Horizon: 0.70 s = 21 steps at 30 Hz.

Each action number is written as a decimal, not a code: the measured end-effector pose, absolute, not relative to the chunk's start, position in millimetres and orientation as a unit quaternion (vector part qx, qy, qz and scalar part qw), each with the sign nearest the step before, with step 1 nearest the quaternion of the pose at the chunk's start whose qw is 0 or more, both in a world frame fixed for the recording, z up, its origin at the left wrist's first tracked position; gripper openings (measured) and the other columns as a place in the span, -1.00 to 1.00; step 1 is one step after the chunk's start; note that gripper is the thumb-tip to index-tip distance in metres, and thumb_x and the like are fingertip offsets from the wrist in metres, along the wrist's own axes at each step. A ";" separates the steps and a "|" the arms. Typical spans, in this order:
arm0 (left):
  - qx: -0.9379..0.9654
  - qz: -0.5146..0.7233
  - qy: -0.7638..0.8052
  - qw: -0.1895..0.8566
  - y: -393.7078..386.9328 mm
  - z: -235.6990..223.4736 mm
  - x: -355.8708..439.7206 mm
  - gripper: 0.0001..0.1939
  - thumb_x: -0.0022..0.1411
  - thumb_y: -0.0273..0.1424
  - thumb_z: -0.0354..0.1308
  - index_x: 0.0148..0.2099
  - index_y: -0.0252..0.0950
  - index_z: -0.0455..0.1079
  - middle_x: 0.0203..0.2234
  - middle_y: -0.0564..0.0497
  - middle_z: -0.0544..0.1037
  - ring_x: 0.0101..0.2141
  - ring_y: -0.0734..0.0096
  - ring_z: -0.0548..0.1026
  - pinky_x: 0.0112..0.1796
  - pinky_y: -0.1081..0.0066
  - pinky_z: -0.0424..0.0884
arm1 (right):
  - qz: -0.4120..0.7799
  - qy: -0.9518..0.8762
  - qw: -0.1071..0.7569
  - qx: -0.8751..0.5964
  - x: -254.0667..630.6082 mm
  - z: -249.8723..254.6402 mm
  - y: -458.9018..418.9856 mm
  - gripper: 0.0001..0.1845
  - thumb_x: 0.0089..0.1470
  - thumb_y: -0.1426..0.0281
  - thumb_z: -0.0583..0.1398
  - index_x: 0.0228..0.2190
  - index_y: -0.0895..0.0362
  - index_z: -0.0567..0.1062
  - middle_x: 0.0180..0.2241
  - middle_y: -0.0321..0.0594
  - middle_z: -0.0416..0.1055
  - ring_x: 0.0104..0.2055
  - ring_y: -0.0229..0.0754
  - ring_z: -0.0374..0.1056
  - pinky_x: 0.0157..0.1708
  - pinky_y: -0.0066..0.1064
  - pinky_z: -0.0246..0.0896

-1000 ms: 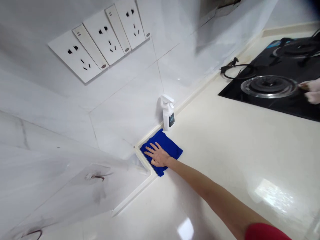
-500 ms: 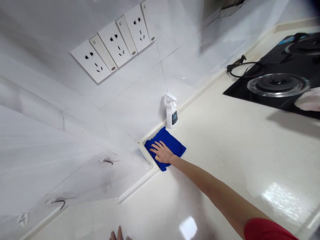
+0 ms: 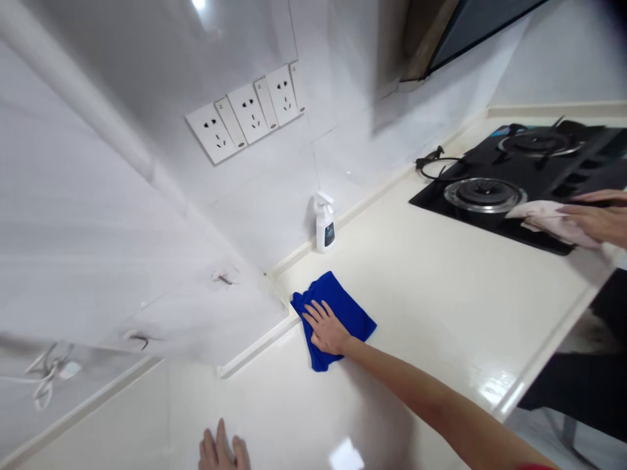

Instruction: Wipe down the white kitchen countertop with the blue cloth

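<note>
Under my right hand point(image 3: 327, 328) lies a blue cloth point(image 3: 345, 303), pressed flat to the pale countertop point(image 3: 416, 287) beside the wall corner. The fingers of that hand are stretched out and spread over the fabric; part of the cloth bunches at its left edge. My left hand point(image 3: 223, 450) rests on the counter at the bottom of the view, fingers apart and holding nothing; its lower part is cut off. A white spray bottle point(image 3: 324, 225) with a dark label stands upright against the back wall, just beyond the cloth.
At the right, another person's hands point(image 3: 600, 222) hold a pale cloth point(image 3: 548, 219) on the black gas stove point(image 3: 490, 222). A burner grate point(image 3: 443, 168) leans near the wall. Sockets point(image 3: 245, 114) line the wall; cable ends point(image 3: 140, 341) stick out at left.
My right hand has drawn the blue cloth back from the corner, toward me. The view has shifted, bringing more of my left hand and the other person's hands into sight.
</note>
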State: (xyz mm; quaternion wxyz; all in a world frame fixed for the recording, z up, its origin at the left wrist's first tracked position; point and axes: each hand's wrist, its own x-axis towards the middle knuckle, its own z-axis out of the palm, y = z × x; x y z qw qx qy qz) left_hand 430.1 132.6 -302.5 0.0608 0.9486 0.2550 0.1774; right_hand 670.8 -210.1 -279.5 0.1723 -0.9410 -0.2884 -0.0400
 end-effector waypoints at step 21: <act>0.936 0.163 0.297 0.099 122.0 -298.1 432.6 -0.36 0.36 -0.10 -0.24 0.34 -0.26 0.21 0.36 -0.33 0.19 0.37 -0.11 0.09 0.30 -0.14 0.10 | -0.114 -0.141 0.184 -0.966 588.0 -286.9 -195.6 -0.32 0.17 0.26 0.06 0.29 0.19 0.26 0.36 -0.01 0.10 0.38 0.04 -0.01 0.34 -0.11 -0.14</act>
